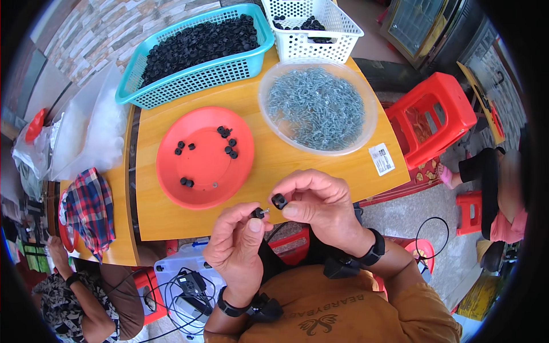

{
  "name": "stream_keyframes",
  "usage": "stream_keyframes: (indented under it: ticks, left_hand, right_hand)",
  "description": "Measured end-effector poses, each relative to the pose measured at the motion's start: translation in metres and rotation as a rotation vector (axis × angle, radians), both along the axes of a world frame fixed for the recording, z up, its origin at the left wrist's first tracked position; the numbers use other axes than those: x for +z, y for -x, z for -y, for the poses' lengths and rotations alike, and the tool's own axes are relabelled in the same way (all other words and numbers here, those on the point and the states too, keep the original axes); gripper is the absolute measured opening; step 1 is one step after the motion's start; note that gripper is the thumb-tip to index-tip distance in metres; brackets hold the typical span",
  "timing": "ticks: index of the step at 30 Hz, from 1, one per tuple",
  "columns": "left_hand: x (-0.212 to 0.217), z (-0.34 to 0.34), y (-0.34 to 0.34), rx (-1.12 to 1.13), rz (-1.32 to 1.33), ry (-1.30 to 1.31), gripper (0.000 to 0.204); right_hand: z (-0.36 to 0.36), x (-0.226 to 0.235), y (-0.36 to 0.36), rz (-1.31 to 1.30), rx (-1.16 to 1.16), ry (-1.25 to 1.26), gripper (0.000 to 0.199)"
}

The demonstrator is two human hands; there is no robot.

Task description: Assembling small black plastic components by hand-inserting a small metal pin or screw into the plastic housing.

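Note:
Above the table's near edge my two hands are close together, each closed in a pinch. My left hand (237, 243) holds a small black plastic piece (257, 213) with a metal screw (265, 211) sticking out toward the right. Between thumb and fingers, my right hand (323, 208) grips a round black plastic cap (279, 200). The screw's tip and the cap are a short gap apart. On the left, a red round plate (197, 166) bears several small black pieces (231, 152), some in pairs. A translucent bowl (369, 123) full of silvery screws (317, 106) stands at the right.
A teal basket (200, 80) heaped with black parts and a white basket (337, 46) stand at the table's far side. Red stools (437, 114) are to the right. At left, another person's arm (86, 303) is near a plaid cloth (90, 208). Cables (171, 297) lie on a clear box below.

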State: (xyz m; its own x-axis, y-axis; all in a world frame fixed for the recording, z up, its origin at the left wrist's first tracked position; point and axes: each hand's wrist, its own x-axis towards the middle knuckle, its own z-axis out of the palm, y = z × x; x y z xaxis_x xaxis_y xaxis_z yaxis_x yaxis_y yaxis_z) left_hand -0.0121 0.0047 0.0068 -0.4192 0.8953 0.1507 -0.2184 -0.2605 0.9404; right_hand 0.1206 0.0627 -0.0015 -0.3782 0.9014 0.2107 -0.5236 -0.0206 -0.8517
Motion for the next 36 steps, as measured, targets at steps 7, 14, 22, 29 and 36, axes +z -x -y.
stream_keyframes:
  ticks: [7,14,22,29,36]
  left_hand:
    - [0.001,-0.002,0.000,-0.004,-0.174,-0.021,0.021]
    - [0.002,-0.001,0.003,-0.018,-0.229,0.024,0.022]
    - [0.003,-0.001,0.003,0.007,-0.325,0.047,0.022]
    - [0.008,-0.001,-0.002,0.064,-0.416,0.053,0.020]
    - [0.008,-0.002,-0.001,0.062,-0.432,0.076,0.020]
  right_hand:
    - [-0.001,-0.001,-0.006,-0.176,0.180,0.376,0.024]
    - [-0.002,-0.002,-0.005,-0.179,0.221,0.490,0.025]
    - [0.000,-0.004,-0.001,-0.134,0.194,0.456,0.025]
    - [-0.001,-0.007,-0.003,-0.128,0.195,0.468,0.025]
    - [-0.002,-0.009,-0.002,-0.126,0.193,0.467,0.025]
